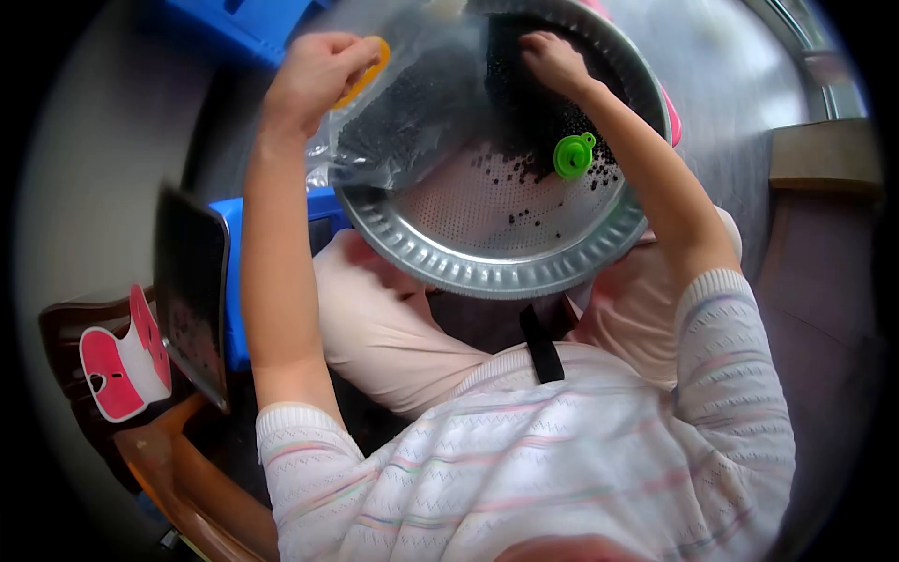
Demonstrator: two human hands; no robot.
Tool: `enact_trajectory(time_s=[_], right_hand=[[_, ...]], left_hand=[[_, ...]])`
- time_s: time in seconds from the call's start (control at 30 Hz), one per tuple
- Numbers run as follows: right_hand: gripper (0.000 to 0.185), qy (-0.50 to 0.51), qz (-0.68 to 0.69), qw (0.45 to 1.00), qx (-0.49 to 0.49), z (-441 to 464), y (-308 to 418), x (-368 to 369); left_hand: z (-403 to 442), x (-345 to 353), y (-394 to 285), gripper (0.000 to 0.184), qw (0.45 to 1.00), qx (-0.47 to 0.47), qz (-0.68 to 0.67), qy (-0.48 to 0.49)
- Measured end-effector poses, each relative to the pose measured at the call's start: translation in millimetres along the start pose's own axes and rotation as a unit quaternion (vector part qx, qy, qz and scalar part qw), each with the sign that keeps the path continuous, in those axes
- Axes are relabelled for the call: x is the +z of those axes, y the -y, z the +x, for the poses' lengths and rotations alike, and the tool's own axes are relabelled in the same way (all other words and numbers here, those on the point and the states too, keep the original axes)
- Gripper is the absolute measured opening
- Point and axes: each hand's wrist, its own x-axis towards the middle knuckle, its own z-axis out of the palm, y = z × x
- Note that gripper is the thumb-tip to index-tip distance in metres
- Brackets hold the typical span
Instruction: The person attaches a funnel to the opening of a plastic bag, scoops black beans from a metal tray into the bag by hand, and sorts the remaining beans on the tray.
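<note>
My left hand (323, 75) is closed around an orange curved piece (367, 73) at the upper left. Next to it a clear plastic bag (412, 103) hangs over the left part of a round metal tray (440, 262) with a perforated bottom. Small black pellets (510, 89) are heaped in the far part of the tray, with some scattered nearer me. My right hand (554, 64) is over the heap, its fingers curled together; what they hold, if anything, is hidden. A bright green plastic cap-like piece (573, 155) lies among the pellets near my right forearm.
Blue plastic crates (234, 28) stand at the upper left and beside my left leg. A dark flat panel (192, 290) and a brown chair (154, 450) with a pink-and-white item (122, 370) are at left. A wooden ledge (824, 155) is at right.
</note>
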Motion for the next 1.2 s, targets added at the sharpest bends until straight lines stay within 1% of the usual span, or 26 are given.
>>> enact_trajectory(time_s=[0.03, 0.13, 0.17, 0.23, 0.3, 0.33, 0.37, 0.4, 0.43, 0.47, 0.57, 0.6, 0.7, 0.73, 0.77, 0.8, 0.83, 0.87, 0.9, 0.93, 1.0, 1.1, 1.13, 1.2], right_hand=[[0.038, 0.004, -0.016, 1.000, 0.020, 11, 3, 6], [0.040, -0.030, -0.035, 0.999, -0.026, 45, 14, 22], [0.040, -0.048, -0.039, 0.997, -0.043, 54, 21, 27], [0.038, -0.025, -0.071, 0.995, -0.063, 65, 37, 31], [0.036, 0.036, -0.085, 0.993, -0.066, 65, 43, 34], [0.033, -0.012, -0.105, 0.990, -0.091, 60, 43, 38], [0.032, 0.000, -0.115, 0.989, -0.091, 54, 42, 39], [0.031, 0.008, -0.125, 0.988, -0.092, 46, 44, 33], [0.030, 0.016, -0.134, 0.986, -0.095, 40, 43, 29], [0.028, -0.054, -0.113, 0.982, -0.138, 32, 35, 34], [0.028, 0.001, -0.091, 0.989, -0.113, 18, 28, 32], [0.031, -0.016, -0.083, 0.986, -0.146, 17, 26, 29], [0.033, 0.020, -0.021, 0.999, -0.046, 13, 27, 18], [0.032, 0.030, 0.109, 0.993, 0.026, 10, 29, 13], [0.032, 0.041, 0.235, 0.966, 0.096, 7, 29, 7], [0.033, 0.053, 0.357, 0.918, 0.165, 2, 32, 0], [0.034, 0.066, 0.470, 0.850, 0.230, -3, 38, -8], [0.030, 0.061, 0.574, 0.781, 0.240, -8, 43, -18], [0.029, 0.054, 0.629, 0.739, 0.235, -10, 48, -26], [0.028, 0.047, 0.682, 0.693, 0.228, -11, 54, -34], [0.026, 0.045, 0.772, 0.600, 0.206, -10, 68, -56], [0.025, 0.061, 0.843, 0.522, 0.112, 6, 83, -80], [0.025, 0.071, 0.858, 0.499, 0.095, 13, 88, -90], [0.026, 0.051, 0.880, 0.468, 0.058, 25, 103, -98]], left_hand=[[-2, 2, -3, 0.024, 1.000, -0.006, 0.000, -0.002], [-14, 5, -12, 0.022, 1.000, -0.027, 0.009, -0.007], [-16, 7, -10, 0.021, 1.000, -0.025, -0.008, -0.014], [-20, 13, -5, 0.020, 0.998, -0.022, -0.043, -0.027], [-23, 19, 1, 0.020, 0.996, -0.022, -0.077, -0.048], [-27, 22, 2, 0.020, 0.993, -0.023, -0.094, -0.062], [-29, 24, 4, 0.020, 0.990, -0.026, -0.111, -0.078], [-28, 20, 7, 0.020, 0.991, -0.020, -0.119, -0.065], [-27, 20, 8, 0.020, 0.992, -0.022, -0.110, -0.063], [-25, 20, 8, 0.020, 0.993, -0.024, -0.100, -0.062], [-22, 17, 9, 0.022, 0.997, -0.029, -0.050, -0.051], [-22, 16, 10, 0.023, 0.998, -0.030, -0.030, -0.047], [-23, 21, 4, 0.028, 0.979, 0.082, 0.109, -0.149], [-20, 20, -1, 0.030, 0.966, 0.123, 0.153, -0.171], [-16, 18, -7, 0.032, 0.948, 0.162, 0.197, -0.192], [-9, 18, -12, 0.035, 0.926, 0.199, 0.240, -0.213], [1, 21, -14, 0.035, 0.917, 0.228, 0.251, -0.208], [14, 25, -15, 0.035, 0.908, 0.256, 0.262, -0.203], [25, 30, -17, 0.035, 0.897, 0.284, 0.274, -0.197], [34, 35, -21, 0.035, 0.927, 0.229, 0.265, -0.139], [47, 42, -29, 0.034, 0.964, 0.114, 0.239, -0.017], [53, 47, -11, 0.032, 0.982, 0.116, 0.149, 0.010], [51, 48, -8, 0.031, 0.988, 0.104, 0.115, 0.008], [44, 52, -3, 0.030, 0.996, 0.080, 0.043, 0.002]])
